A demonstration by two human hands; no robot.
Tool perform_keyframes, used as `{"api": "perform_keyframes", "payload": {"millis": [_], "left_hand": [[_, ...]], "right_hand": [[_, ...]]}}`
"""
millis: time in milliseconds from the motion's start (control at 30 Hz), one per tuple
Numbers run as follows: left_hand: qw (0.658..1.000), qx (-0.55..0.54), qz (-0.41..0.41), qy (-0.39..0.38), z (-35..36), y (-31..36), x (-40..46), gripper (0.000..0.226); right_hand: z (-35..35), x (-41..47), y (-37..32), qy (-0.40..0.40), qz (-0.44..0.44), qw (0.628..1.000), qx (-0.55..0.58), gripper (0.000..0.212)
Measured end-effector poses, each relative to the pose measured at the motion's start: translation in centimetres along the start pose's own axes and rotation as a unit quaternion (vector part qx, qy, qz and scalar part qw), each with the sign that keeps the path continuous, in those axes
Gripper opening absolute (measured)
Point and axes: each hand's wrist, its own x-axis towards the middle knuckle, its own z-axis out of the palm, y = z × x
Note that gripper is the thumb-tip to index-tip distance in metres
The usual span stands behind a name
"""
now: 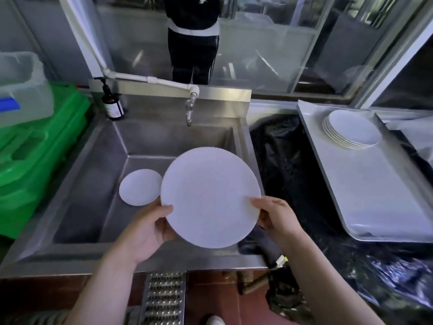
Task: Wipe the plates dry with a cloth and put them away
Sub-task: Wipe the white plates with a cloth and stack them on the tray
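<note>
Both hands grip one white plate [210, 198] over sink [93, 160] front: left hand [150, 228] and right hand [274, 216] fingers curled on opp. rims. Judged stiff, breakable, slick if wet; rim hold OK. No cloth visible. Second plate [140, 186] in basin. Stack [351, 129] on tray [375, 195], right.

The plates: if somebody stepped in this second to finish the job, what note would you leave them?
Left hand and right hand both grip the rim of one white plate, held over the sink.
One more plate lies in the sink basin.
A stack of plates sits on the tray to the right, seemingly already put away.
No cloth is in view.
Left: dry the held plate, stack it, then do the one in the sink.
</note>
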Motion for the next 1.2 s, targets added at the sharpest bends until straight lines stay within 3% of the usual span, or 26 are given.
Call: {"api": "perform_keyframes", "payload": {"millis": [233,300,333,400,500,567,600,667,800,900,967,1067,1200], "left_hand": [[0.997,-0.001,-0.017,0.069,2.9,-3.5,0.7,0.033],[0.997,0.002,-0.01,0.074,3.0,-4.2,0.7,0.038],[0.997,0.004,-0.008,0.076,2.8,-4.5,0.7,0.04],[0.997,0.013,-0.006,0.077,2.3,-4.8,0.5,0.043],[0.996,0.021,-0.005,0.087,1.4,-5.1,0.3,0.047],[0.995,0.014,-0.001,0.1,1.0,-5.3,0.1,0.048],[0.995,0.01,0.0,0.102,0.9,-5.3,0.0,0.048],[0.995,0.01,0.004,0.099,0.7,-5.1,-0.2,0.049],[0.993,0.026,0.01,0.112,0.2,-4.2,-0.6,0.054],[0.988,0.056,0.042,0.134,0.0,-3.7,-0.7,0.057],[0.982,0.094,0.084,0.137,-0.3,-2.8,-0.8,0.061],[0.972,0.151,0.152,0.098,-0.7,-0.6,-1.0,0.059],[0.95,0.195,0.227,0.09,-0.7,3.5,-1.6,0.051]], "right_hand": [[-3.0,2.0,1.4,-0.01,0.01,1.0,0.015,0.026],[-4.1,2.9,2.4,0.0,-0.048,0.997,-0.062,0.026],[-4.8,3.4,3.0,0.01,-0.096,0.981,-0.169,0.024],[-6.6,4.3,4.7,-0.001,-0.163,0.879,-0.448,0.023],[-8.9,4.3,8.4,-0.074,-0.054,0.711,-0.697,0.058],[-9.8,3.6,10.3,-0.064,-0.054,0.655,-0.751,0.068],[-9.9,3.4,10.7,-0.045,-0.082,0.646,-0.757,0.067],[-9.8,3.2,10.7,-0.004,-0.122,0.669,-0.733,0.061],[-8.3,2.4,9.0,0.066,-0.195,0.818,-0.537,0.056],[-4.8,1.2,5.6,0.105,-0.263,0.875,-0.394,0.051],[-1.9,0.3,3.2,0.09,-0.326,0.868,-0.362,0.051],[2.7,-1.1,0.0,0.06,-0.424,0.827,-0.364,0.053],[8.2,-1.8,-3.4,0.077,-0.493,0.79,-0.357,0.053]]}}
